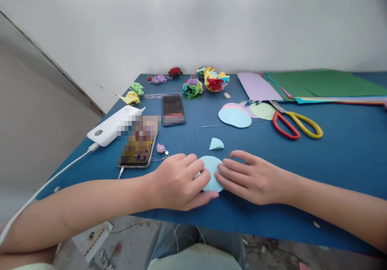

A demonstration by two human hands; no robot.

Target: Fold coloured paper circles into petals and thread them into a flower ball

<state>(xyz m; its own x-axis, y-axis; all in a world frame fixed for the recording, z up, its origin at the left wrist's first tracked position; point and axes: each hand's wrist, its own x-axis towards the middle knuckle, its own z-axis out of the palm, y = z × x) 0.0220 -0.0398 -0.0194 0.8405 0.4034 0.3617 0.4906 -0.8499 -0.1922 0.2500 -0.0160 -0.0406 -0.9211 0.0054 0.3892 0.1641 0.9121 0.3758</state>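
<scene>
A light blue paper circle [212, 167] lies near the table's front edge, between my two hands. My left hand [184, 181] is closed at its left edge, the fingers curled over the paper and the thumb stretched along the near side. On the right edge of the circle rest the fingertips of my right hand [250, 177], its fingers stretched out; its thumb is hidden. Just beyond the circle sits a folded light blue paper piece [216, 144]. Farther back is a small pile of light blue paper circles [235, 115], with a pink one partly under them.
Scissors [298, 125] with red and yellow handles lie at right, before coloured paper sheets [326, 85]. Crumpled paper flowers [216, 81] line the back. At left are a white power bank [113, 125], a cabled phone [139, 147] and a second phone [173, 109].
</scene>
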